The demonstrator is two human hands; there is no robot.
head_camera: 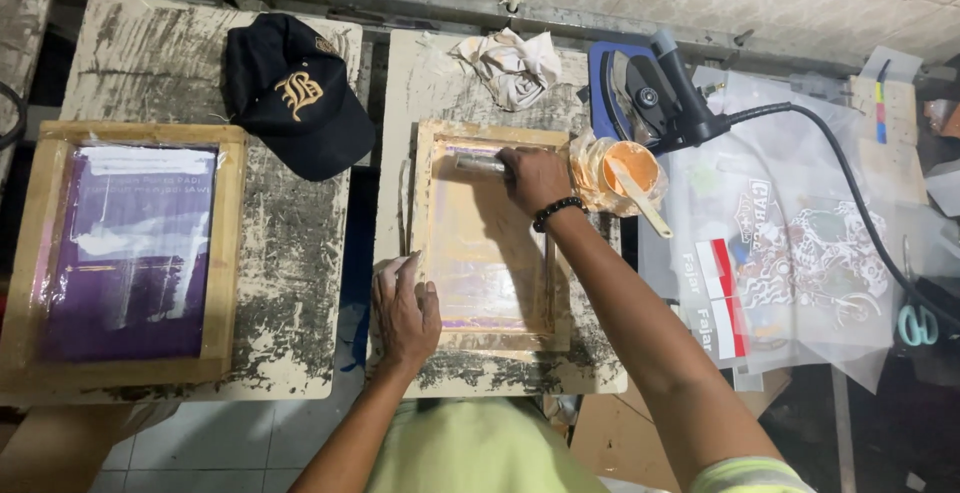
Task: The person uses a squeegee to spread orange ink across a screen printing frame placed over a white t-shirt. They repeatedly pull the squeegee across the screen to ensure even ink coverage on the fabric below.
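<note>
Head view: right hand hides most of the squeegee.

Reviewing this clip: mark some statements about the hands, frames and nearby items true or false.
1. The right hand grips a squeegee at the top of the middle wooden frame. True.
2. The left hand holds scissors. False: it presses flat on that frame's lower left corner.
3. A black cap lies on the left board. True.
4. The orange paint cup sits left of the middle frame. False: it is on its right.
5. The purple frame is under the right hand. False: it lies untouched at left.
</note>
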